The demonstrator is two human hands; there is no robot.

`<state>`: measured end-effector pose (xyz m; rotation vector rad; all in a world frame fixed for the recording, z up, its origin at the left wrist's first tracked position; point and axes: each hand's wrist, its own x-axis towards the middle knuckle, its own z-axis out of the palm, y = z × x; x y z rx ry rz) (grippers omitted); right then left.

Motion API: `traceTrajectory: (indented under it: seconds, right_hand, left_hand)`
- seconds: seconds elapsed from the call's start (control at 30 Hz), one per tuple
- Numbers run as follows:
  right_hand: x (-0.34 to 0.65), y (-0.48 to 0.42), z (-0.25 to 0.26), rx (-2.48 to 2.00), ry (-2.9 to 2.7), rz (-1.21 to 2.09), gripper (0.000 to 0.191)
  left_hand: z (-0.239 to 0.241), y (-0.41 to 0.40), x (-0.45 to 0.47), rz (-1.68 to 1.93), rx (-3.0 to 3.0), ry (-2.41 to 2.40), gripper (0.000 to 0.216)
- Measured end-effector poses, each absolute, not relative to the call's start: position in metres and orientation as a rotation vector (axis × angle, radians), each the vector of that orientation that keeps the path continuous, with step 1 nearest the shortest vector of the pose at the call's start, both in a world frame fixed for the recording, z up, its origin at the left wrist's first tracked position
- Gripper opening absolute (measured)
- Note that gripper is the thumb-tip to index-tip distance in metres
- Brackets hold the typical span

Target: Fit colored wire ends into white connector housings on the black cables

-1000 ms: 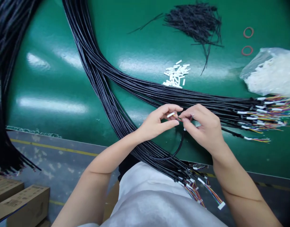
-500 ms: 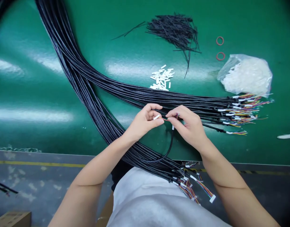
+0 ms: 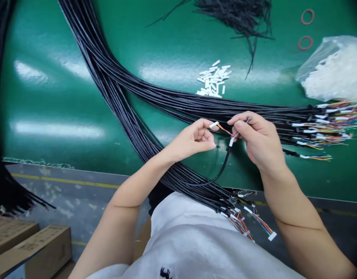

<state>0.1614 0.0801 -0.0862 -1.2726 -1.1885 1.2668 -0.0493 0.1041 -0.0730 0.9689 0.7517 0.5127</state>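
Note:
A white connector [image 3: 214,124] with red, yellow and dark wires sits at the fingertips of my left hand [image 3: 195,139]. The index finger touches its side, while the thumb is apart from it below. My right hand [image 3: 256,133] pinches the thin coloured wires [image 3: 235,135] of the same black cable [image 3: 225,164], just above its white sleeve [image 3: 231,142]. Loose wire ends stick out over the right thumb. From the sleeve, the cable curves down to the near bundle of black cables [image 3: 184,180].
Across the green table [image 3: 172,50] runs another black cable bundle [image 3: 254,110] with bare coloured ends. White connectors [image 3: 214,79], black thin strips [image 3: 239,15], red rings [image 3: 305,42] and a clear bag of white parts [image 3: 335,73] lie behind. Cardboard boxes [image 3: 47,252] stand on the floor.
My left thumb has come away from the connector, which now shows more fully. The right hand has turned, with the wires pinched higher. The camera view has shifted, bringing boxes into sight.

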Motion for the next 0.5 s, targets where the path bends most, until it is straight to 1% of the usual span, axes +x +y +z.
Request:
traceTrajectory:
  seconds: [0.17,0.27,0.3,0.43,0.5]
  right_hand:
    - [0.161,0.079,-0.083,-1.142,-1.214,1.344,0.011]
    - [0.162,0.077,-0.076,-1.028,-1.407,1.394,0.005]
    - [0.162,0.076,-0.074,-1.039,-1.492,1.368,0.005]
    - [0.156,0.072,-0.070,-1.169,-1.683,1.112,0.018]
    - [0.151,0.071,-0.070,-1.165,-1.749,0.982,0.018]
  left_hand:
    - [-0.076,0.105,-0.052,0.582,0.930,0.794,0.048]
    - [-0.077,0.105,-0.053,0.629,0.900,0.828,0.047]
    - [-0.078,0.105,-0.053,0.631,0.889,0.827,0.047]
    - [-0.078,0.106,-0.056,0.619,0.849,0.769,0.051]
    - [-0.078,0.106,-0.057,0.622,0.847,0.747,0.053]
